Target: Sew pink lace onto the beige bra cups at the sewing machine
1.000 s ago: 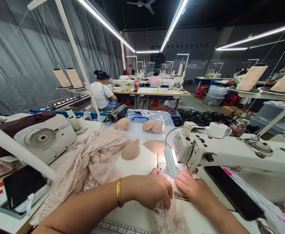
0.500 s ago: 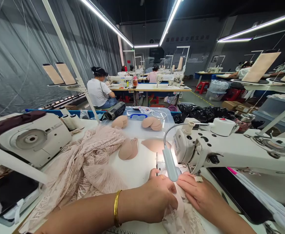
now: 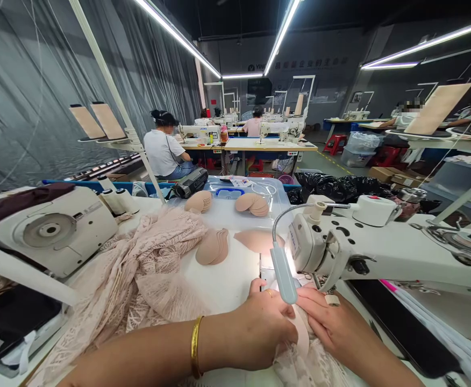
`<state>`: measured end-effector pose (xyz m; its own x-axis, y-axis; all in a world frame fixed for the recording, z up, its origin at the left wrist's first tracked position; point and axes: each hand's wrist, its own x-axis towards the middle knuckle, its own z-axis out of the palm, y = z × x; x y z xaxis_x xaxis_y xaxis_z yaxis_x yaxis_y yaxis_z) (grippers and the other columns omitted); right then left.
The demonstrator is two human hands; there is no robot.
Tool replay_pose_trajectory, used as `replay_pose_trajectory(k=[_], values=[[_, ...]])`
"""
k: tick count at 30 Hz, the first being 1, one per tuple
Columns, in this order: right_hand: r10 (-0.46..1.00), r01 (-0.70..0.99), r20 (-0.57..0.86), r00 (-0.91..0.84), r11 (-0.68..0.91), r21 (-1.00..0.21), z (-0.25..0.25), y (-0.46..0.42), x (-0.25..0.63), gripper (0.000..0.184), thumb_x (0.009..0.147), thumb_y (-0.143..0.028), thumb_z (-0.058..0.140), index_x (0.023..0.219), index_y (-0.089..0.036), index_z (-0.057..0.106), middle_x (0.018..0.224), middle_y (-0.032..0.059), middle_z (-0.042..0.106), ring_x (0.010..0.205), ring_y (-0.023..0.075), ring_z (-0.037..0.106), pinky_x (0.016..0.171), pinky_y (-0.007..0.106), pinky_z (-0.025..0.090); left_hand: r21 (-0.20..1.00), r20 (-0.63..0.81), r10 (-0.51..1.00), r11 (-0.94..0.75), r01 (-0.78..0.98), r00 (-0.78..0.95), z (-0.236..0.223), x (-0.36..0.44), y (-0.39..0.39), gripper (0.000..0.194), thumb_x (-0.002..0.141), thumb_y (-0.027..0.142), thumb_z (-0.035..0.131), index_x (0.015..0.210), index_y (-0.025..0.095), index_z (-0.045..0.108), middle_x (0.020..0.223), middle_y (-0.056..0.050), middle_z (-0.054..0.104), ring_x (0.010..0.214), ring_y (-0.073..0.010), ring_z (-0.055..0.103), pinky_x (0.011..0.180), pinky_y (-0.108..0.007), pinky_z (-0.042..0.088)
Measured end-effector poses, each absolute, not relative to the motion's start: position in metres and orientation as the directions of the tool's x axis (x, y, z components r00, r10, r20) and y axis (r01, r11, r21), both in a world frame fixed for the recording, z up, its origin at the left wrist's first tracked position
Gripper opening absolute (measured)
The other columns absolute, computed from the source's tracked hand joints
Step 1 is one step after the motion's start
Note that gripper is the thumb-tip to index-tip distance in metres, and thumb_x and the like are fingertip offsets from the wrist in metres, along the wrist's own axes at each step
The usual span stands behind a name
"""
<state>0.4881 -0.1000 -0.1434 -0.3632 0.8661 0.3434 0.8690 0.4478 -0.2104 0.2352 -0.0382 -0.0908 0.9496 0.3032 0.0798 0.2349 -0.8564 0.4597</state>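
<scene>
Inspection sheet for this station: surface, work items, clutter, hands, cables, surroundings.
Surface: white tabletop, partly under heaped lace.
Work items: lace cloth and smooth pale piece by the sewing machine; stacked pads beyond.
Clutter: black flat object at right.
Hands: left hand curled at the cloth, grip partly hidden; right hand laid flat on it.
Cables: nothing certain seen; lamp has a flexible neck.
Surroundings: co-worker seated ahead; black bags beyond the machine.

Wht tbl [image 3: 229, 277] w/ lace heap [image 3: 155, 258] L, beige pad stack [image 3: 212, 248] mid, sewing mach. [image 3: 397, 252] R.
</scene>
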Motion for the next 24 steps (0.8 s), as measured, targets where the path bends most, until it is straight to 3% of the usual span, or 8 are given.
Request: replay_pose_trajectory(k=[5, 18, 24], values=[[0.869, 0.871, 0.305, -0.39, 0.456, -0.183, -0.147, -0.097, 0.496, 0.048, 0.105, -0.022, 0.043, 0.141, -0.037, 0.07, 0.098, 0.0061, 0.078, 0.09, 0.0272, 0.076, 0.071, 0.033, 0.063, 0.43, 0.096, 0.302, -0.872, 0.234, 0.949, -0.091, 0.236, -0.039, 0.01, 0.086, 0.017, 0.066, 0.076, 0.018, 0.067, 0.121, -0.009, 0.067, 0.11, -0.0271, 0.061, 0.102, -0.051, 0.032], [0.813, 0.822, 0.323, -0.484, 0.55, -0.151, -0.142, -0.095, 0.5, 0.046, 0.103, -0.018, 0.048, 0.14, -0.032, 0.071, 0.119, 0.0046, 0.082, 0.102, 0.025, 0.077, 0.079, 0.032, 0.065, 0.359, 0.036, 0.261, -0.904, 0.231, 0.965, -0.081, 0.234, -0.038, 0.015, 0.088, 0.017, 0.065, 0.074, 0.018, 0.065, 0.119, -0.005, 0.067, 0.087, -0.0191, 0.058, 0.087, -0.045, 0.033], [0.819, 0.818, 0.304, -0.486, 0.549, -0.173, -0.142, -0.095, 0.5, 0.047, 0.103, -0.018, 0.048, 0.141, -0.034, 0.07, 0.12, 0.0044, 0.081, 0.101, 0.0247, 0.077, 0.076, 0.032, 0.064, 0.358, 0.039, 0.222, -0.913, 0.194, 0.974, -0.076, 0.233, -0.028, 0.015, 0.087, 0.013, 0.07, 0.074, 0.019, 0.064, 0.111, -0.005, 0.072, 0.102, -0.0238, 0.062, 0.088, -0.043, 0.034]])
